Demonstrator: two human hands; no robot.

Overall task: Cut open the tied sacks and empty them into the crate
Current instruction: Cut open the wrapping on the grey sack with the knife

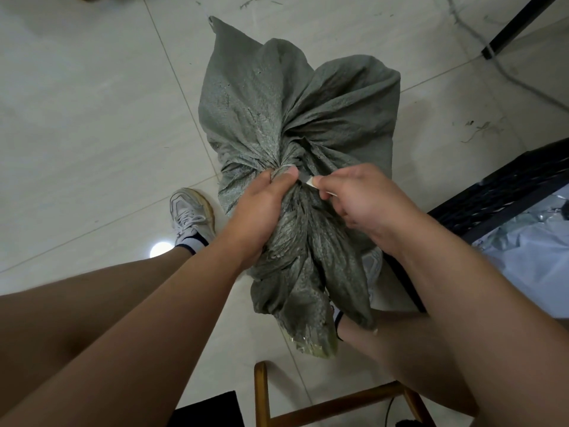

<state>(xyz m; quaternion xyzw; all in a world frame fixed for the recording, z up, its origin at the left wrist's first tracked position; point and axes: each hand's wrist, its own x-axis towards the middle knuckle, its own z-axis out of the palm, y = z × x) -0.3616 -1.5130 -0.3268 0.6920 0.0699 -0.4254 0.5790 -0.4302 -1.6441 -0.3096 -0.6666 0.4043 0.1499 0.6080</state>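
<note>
A single head-worn camera is looking steeply down from above the seated person's lap, facing forward over both forearms toward the tiled floor (92, 87). It is sitting close to the left hand (261, 204) and right hand (363, 198) at mid-frame. The wide lens is bending the edges, taking in the near stool frame (264, 392) and the crate (498, 192) at far right

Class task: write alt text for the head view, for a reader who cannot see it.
Two hands work at the tied neck of a grey-green sack on a tiled floor: the left hand grips the neck, the right hand holds a small blade against it. A black crate stands at right.
</note>
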